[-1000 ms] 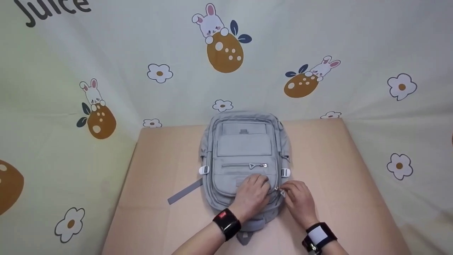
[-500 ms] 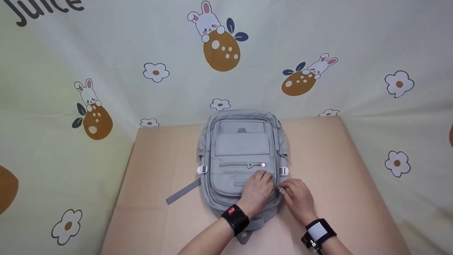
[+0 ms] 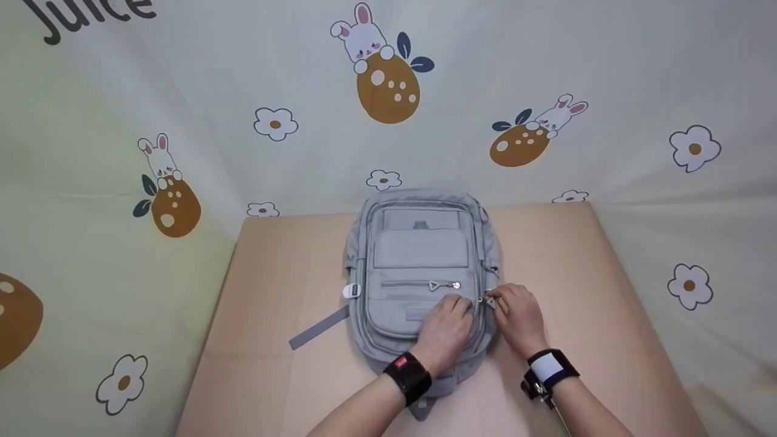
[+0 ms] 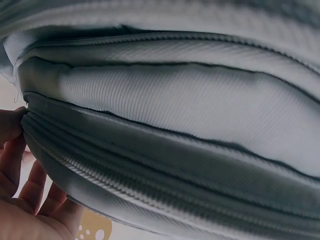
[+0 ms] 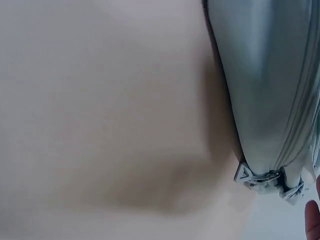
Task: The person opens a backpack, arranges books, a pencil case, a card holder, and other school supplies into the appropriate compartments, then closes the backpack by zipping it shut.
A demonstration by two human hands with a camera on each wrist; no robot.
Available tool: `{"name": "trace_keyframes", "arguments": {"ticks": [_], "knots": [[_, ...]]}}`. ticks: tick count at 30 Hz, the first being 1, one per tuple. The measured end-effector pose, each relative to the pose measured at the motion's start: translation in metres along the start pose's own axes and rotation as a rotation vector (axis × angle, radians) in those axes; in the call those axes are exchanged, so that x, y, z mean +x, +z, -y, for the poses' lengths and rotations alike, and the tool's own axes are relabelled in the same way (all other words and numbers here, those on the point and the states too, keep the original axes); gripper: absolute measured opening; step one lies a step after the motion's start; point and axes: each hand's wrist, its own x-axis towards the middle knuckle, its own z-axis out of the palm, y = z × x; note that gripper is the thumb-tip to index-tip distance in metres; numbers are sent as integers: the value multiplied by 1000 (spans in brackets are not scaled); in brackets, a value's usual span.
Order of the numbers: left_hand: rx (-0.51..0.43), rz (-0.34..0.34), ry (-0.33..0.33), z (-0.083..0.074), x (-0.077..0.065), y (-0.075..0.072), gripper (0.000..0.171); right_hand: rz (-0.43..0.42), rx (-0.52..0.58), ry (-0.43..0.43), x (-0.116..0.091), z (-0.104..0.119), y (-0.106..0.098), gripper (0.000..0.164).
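Note:
A grey backpack lies front up, its top away from me. My left hand is over the lower right of its front. In the left wrist view, the thumb and fingertips pinch the fabric edge beside a zipper track. At the backpack's right side, my right hand pinches a zipper pull with a triangular tab. Only two fingertips of that hand show at the edge of the right wrist view, near the backpack's side.
The backpack rests on a tan table. A loose grey strap sticks out to its left, below a white buckle. Another zipper pull lies on the front pocket. A printed cloth hangs behind and at both sides.
My right hand has moved up the backpack's right side, away from me, with the zipper pull. The left hand has shifted a little to the right and keeps its place at the edge.

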Motion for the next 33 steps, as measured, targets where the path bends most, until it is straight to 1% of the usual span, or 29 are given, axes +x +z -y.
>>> {"name": "trace_keyframes", "arguments": {"ticks": [3, 7, 12, 17, 21, 24, 26, 28, 30, 31, 33], "knots": [[13, 20, -3, -1, 0, 0, 20, 3, -7, 11, 13, -4, 2, 16], [21, 23, -11, -1, 1, 2, 17, 21, -34, 37, 31, -9, 6, 12], [23, 43, -2, -6, 3, 4, 20, 68, -62, 109, 50, -14, 8, 9], [29, 52, 8, -6, 4, 5, 22, 112, -59, 152, 55, -15, 9, 10], [39, 59, 13, -2, 5, 5, 22, 104, 13, 197, 54, -14, 8, 11], [29, 50, 13, 2, 4, 4, 22, 100, 121, 276, 53, -14, 5, 15], [-16, 24, 9, 6, 2, 1, 20, 105, 199, 367, 51, -14, 4, 19], [-83, -7, 6, 11, -1, -2, 21, 107, 255, 468, 49, -14, 2, 21], [-157, -17, -3, 18, -6, -7, 27, 108, 272, 554, 47, -16, 1, 25], [-185, -15, -12, 22, -10, -8, 31, 109, 271, 583, 45, -17, 0, 26], [-216, 12, -43, 34, -20, -12, 42, 111, 248, 609, 41, -21, -3, 29]]}}
